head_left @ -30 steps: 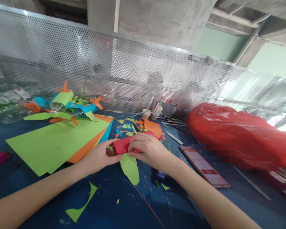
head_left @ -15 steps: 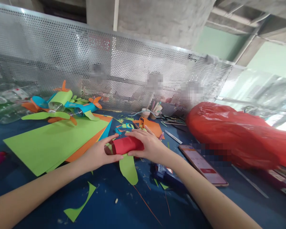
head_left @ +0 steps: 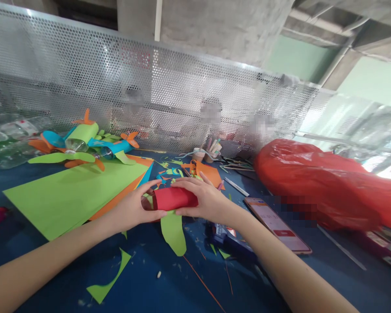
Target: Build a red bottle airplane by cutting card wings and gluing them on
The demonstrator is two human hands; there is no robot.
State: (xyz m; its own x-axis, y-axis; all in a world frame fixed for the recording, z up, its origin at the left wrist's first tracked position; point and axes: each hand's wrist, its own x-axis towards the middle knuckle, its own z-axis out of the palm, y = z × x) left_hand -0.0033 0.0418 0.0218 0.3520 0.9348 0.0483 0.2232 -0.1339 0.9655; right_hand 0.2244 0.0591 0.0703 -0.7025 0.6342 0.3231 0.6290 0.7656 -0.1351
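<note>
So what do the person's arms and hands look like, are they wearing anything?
Both forearms are bare, with no sleeves in view. The left hand and right hand wear no gloves, and no rings, watch or bracelets show.

Phone — beside red bag

No legible text anywhere; phone screen and bottle label too blurred to read.
</note>
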